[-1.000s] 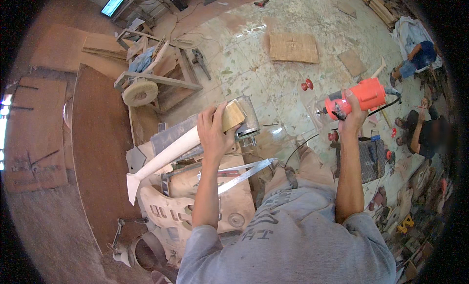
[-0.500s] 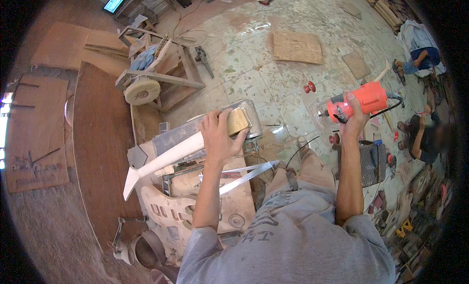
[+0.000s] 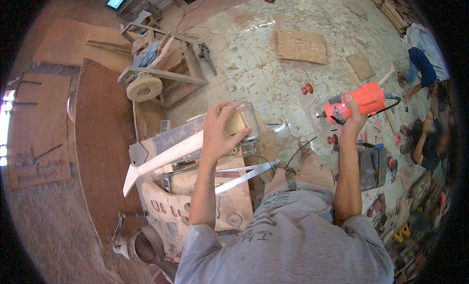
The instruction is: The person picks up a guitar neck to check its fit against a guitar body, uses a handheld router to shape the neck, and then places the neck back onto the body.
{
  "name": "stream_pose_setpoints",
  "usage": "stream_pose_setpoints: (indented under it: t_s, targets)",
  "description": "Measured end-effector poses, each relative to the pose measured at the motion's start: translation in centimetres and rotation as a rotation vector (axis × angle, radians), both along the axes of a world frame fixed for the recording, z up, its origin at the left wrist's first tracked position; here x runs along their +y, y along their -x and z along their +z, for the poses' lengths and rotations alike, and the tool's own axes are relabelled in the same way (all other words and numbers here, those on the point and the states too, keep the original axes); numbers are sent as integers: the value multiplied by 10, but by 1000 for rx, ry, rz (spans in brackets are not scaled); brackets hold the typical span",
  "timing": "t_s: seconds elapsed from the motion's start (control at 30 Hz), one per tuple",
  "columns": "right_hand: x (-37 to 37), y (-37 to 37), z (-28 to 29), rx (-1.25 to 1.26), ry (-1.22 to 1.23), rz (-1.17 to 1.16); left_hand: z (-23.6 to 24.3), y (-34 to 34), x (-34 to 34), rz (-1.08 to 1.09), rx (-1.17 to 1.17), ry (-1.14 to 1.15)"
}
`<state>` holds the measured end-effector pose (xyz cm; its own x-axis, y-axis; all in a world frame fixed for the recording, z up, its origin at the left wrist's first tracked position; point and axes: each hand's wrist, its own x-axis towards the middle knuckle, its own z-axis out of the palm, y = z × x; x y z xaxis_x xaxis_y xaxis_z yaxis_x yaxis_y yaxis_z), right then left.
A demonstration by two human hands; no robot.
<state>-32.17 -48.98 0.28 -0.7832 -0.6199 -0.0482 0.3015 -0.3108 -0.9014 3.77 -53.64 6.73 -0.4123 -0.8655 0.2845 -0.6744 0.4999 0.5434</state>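
Observation:
My left hand (image 3: 224, 132) grips a yellowish wooden block (image 3: 235, 122) on the wide end of a long pale wooden neck piece (image 3: 173, 149). The neck lies across a grey belt sander (image 3: 161, 141), its flared tip projecting to the left. My right hand (image 3: 352, 115) holds an orange handheld router (image 3: 371, 98) in the air, bit pointing left inside a clear base, black cord trailing from its rear. Below the sander sit a dusty wooden machine body (image 3: 166, 203) and a metal straightedge (image 3: 244, 178).
At left are brown boards (image 3: 105, 147) and a lamp (image 3: 123, 245). A wooden stand (image 3: 190, 64) is upper left. On the tiled floor lie a wooden panel (image 3: 301, 47), red knobs (image 3: 307, 88) and a mesh crate (image 3: 369, 169). Two co-workers (image 3: 422, 64) (image 3: 425, 147) are at right.
My hands have shifted only slightly, keeping their holds, with my left fingers now further over the block. The upper-right co-worker has bent down, an arm reaching toward the floor.

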Motion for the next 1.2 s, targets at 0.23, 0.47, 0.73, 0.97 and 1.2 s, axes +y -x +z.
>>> stream_pose_setpoints:
  t_s: [0.23,0.47,0.73,0.97,1.2]
  targets:
    - [-11,-6,19,18,19,105,-40,-7,23,413,-18,125]
    - [-52,-38,67,306,191,448,-37,10,27,608,164,251]
    - [-78,-124,125,485,286,944,-42,-28,41,370,707,-103]
    - [-84,-172,117,738,282,1056,-34,-17,39,412,524,59]
    - [-86,-189,110,837,312,1031,-55,-4,34,598,438,261]
